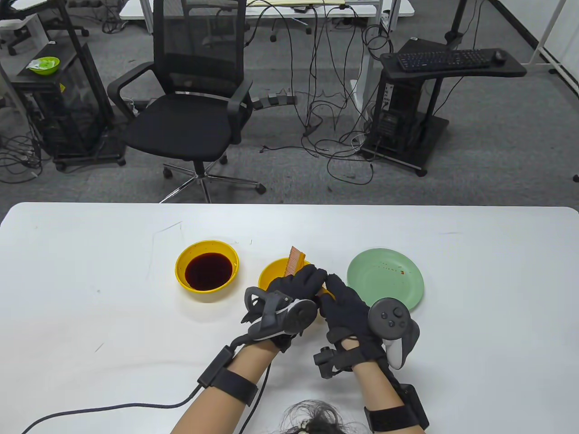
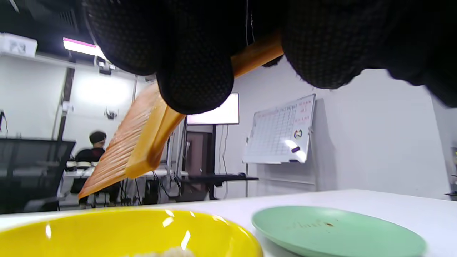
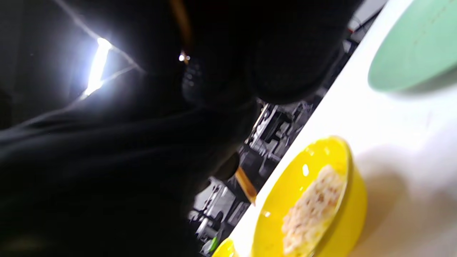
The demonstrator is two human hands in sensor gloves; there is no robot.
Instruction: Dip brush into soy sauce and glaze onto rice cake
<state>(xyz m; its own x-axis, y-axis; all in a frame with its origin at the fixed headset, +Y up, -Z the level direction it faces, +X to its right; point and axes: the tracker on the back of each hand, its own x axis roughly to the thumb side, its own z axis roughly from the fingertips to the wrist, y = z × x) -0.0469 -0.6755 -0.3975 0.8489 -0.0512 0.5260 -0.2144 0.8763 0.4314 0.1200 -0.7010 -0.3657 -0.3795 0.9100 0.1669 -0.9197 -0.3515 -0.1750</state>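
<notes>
Two gloved hands meet on one brush (image 1: 296, 263): the left hand (image 1: 296, 282) wraps its handle, fingers closed round the orange shaft, and the right hand (image 1: 344, 303) touches the handle's near end, though whether it truly pinches there I cannot tell. From the left wrist view the brush (image 2: 135, 142) has a flat, wedge-shaped head of fine ribbed bristles, probably silicone or plastic. It looks light and stiff in the handle and springy at the tip, so the handle's middle seems the sound place to hold. Wet sauce would likely make it slick.

Below the grip sits a glossy yellow bowl (image 1: 271, 275) holding the rice cake (image 3: 314, 210), a pale, grainy, crumbly-looking slab, likely fragile under hard strokes. At nine o'clock from this bowl stands a second yellow bowl (image 1: 183, 266) filled with dark soy sauce (image 1: 208, 270), thin and prone to drip. At three o'clock lies a matte green plate (image 1: 384, 282), flecked with small red marks, on the smooth white table (image 1: 90, 271).
</notes>
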